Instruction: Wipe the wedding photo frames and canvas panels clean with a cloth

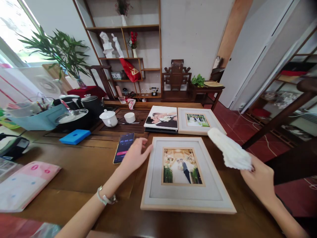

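Observation:
A picture frame (154, 195) with a wedding photo lies flat on the wooden table in front of me. Just left of its upper corner is my left hand (135, 152), thumb and fingers apart, holding nothing; whether the thumb touches the frame's edge I cannot tell. A phone (121, 155) showing a running timer lies beside that hand, partly behind it. To the right, my right hand (260, 177) is closed around one end of a white cloth (230, 148). The cloth hangs above the table's right side, its far end near a smaller picture frame (215, 122).
Behind the large frame lies a photo album (160, 119). A white lidded cup (109, 118) and a small white cup (130, 117) stand on the tea tray. On the left are a blue block (75, 136), a plastic-wrapped package (27, 185) and a blue bin (37, 117).

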### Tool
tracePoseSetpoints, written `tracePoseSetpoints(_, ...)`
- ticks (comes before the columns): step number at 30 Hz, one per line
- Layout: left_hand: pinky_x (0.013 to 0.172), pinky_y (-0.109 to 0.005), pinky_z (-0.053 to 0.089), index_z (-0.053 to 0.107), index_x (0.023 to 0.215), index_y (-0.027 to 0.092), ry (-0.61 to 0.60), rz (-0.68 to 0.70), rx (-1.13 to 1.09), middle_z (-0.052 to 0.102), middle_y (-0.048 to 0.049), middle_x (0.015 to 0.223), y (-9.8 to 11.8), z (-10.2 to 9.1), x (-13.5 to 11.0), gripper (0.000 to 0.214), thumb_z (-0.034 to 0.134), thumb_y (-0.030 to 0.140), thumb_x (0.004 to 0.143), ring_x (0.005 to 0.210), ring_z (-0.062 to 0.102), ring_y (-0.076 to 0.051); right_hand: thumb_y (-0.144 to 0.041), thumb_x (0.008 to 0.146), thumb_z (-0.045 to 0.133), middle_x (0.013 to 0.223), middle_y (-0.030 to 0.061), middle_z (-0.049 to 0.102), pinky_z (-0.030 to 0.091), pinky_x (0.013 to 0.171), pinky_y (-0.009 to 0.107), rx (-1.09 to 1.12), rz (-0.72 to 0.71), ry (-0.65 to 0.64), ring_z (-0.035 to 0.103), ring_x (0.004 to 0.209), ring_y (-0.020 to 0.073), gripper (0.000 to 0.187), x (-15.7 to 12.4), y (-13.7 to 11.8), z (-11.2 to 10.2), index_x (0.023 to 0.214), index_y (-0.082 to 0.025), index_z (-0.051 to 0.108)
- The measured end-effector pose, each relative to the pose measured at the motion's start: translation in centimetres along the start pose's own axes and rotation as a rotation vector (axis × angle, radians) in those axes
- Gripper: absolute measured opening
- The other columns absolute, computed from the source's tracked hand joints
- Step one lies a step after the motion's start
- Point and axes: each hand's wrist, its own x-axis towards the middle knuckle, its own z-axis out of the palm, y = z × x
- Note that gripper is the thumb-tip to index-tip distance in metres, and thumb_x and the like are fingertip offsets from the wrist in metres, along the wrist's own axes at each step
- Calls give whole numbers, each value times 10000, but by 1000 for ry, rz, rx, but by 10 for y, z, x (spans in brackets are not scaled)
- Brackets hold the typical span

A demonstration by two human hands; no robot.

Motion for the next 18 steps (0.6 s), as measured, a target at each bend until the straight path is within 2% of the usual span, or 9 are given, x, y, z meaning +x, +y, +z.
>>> tracePoseSetpoints(1,835,-398,521,554,1145,121,-107,-13,-151,637,-135,1045,4,6,0,492,466,529,884,887,649,-242,-138,740,503,898,96,737,563,624,385,21,24,47,696,710,286,400,2,-1,2,1106,-180,657)
tracePoseSetpoints(3,784,-367,532,523,1226,114,-155,-67,-273,640,-120,1044,8,17,3,599,568,548,816,811,650,-211,-176,766,516,851,86,738,557,578,367,69,16,50,686,656,268,341,5,-4,7,1078,-166,655)
tracePoseSetpoints(4,765,-362,533,493,1276,109,-142,-109,-287,638,-119,1055,8,21,5,684,634,539,764,786,646,-203,-190,775,519,897,86,743,570,634,381,97,-3,22,698,708,272,336,5,-8,10,1082,-168,651)
tracePoseSetpoints(6,741,-360,532,477,1313,100,-116,-149,-297,641,-116,1054,5,27,9,787,725,486,673,742,632,-192,-186,778,518,1056,76,732,540,859,454,143,-62,-77,703,897,283,374,5,-17,18,1132,-198,638)
tracePoseSetpoints(8,753,-375,527,544,1257,106,-93,-131,-331,649,-101,1007,2,32,12,715,743,421,646,723,621,-193,-147,776,497,1194,64,686,388,1043,550,182,-120,-192,648,1081,289,451,4,-26,25,1202,-242,608)
tracePoseSetpoints(10,822,-406,510,615,1173,125,-49,-100,-367,645,-88,962,0,36,13,568,717,364,668,779,620,-217,-100,773,473,1272,75,641,287,1096,595,222,-154,-263,575,1200,286,513,4,-34,30,1249,-262,572)
tracePoseSetpoints(14,986,-446,429,620,1154,147,22,-97,-442,630,-109,1053,1,47,11,460,661,288,718,1022,591,-270,-66,768,476,1335,113,586,334,1081,567,289,-173,-269,495,1287,272,518,6,-39,37,1245,-251,557)
tracePoseSetpoints(18,1007,-421,438,525,1241,163,21,-104,-593,596,-128,1251,-2,58,7,492,613,301,777,1134,589,-254,-61,767,479,1342,106,588,327,1088,568,288,-190,-271,482,1301,270,501,9,-39,41,1222,-250,569)
